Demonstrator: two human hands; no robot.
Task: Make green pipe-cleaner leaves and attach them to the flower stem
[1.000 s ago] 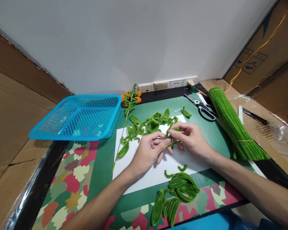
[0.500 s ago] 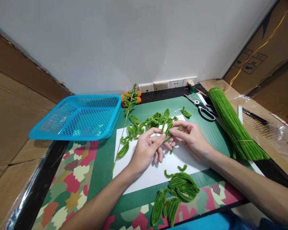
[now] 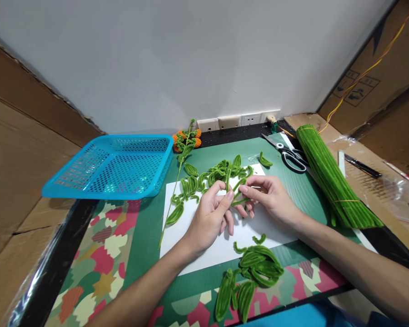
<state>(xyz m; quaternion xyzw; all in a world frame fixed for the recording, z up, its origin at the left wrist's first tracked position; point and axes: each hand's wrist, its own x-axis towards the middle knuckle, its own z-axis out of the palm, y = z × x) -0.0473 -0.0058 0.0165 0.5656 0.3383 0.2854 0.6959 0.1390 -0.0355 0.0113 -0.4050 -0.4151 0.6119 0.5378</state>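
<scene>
Between my two hands is a green pipe cleaner (image 3: 237, 192), bent into loops, above a white sheet of paper (image 3: 187, 263). My left hand (image 3: 213, 213) pinches it between thumb and forefinger. From the other side, the fingertips of my right hand (image 3: 267, 197) close on it too. Finished-looking green pipe cleaner leaves (image 3: 221, 170) lie in a heap just beyond my hands. More leaves (image 3: 261, 265) are piled nearer to me at the mat's front edge. To the left, a long stem with leaves (image 3: 177, 181) lies across the paper's edge.
A blue plastic basket (image 3: 112, 193) stands at the left. Orange flowers (image 3: 196, 138) lie by the wall sockets (image 3: 230, 121). On the right are scissors (image 3: 291, 159), a thick bundle of green pipe cleaners (image 3: 334, 177) and a black craft knife (image 3: 363, 165). A green mat (image 3: 146, 236) lies beneath.
The pipe cleaner between my fingers has turned and its loops sit differently. My right hand has shifted slightly to the left and down. Other objects lie where they were.
</scene>
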